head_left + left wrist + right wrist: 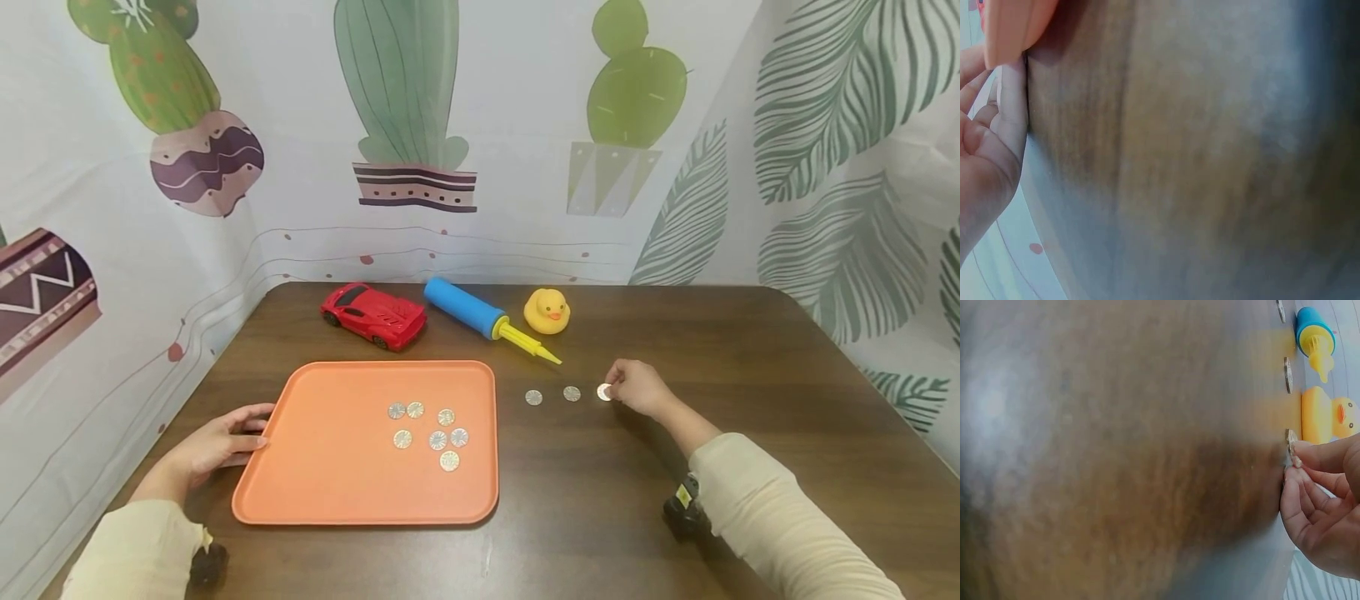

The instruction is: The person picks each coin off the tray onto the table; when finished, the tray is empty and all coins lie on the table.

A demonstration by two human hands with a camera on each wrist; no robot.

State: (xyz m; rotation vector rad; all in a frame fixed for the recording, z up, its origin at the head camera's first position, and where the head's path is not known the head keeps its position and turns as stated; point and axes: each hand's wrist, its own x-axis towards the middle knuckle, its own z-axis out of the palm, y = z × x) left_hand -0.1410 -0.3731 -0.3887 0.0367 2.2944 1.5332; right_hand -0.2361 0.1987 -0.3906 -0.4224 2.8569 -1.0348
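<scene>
A gold-and-silver coin [603, 392] is pinched by my right hand [637, 387], close over the table to the right of the tray. In the right wrist view that coin [1291, 442] stands on edge between thumb and fingertips. To its left lie two flat coins, a middle one [572, 393] and a farther one [533, 397]. An orange tray [322, 467] carries several gold and silver coins [438, 440] on its right half. My left hand [212, 443] grips the tray's left edge; in the left wrist view the lip [1007, 37] hides the fingertips.
Along the back of the brown table [570, 542] are a red toy car [375, 315], a blue and yellow pump [465, 308] and a yellow rubber duck [547, 312]. The pump's tip points toward the coin row. A cactus-print cloth [510, 125] hangs behind.
</scene>
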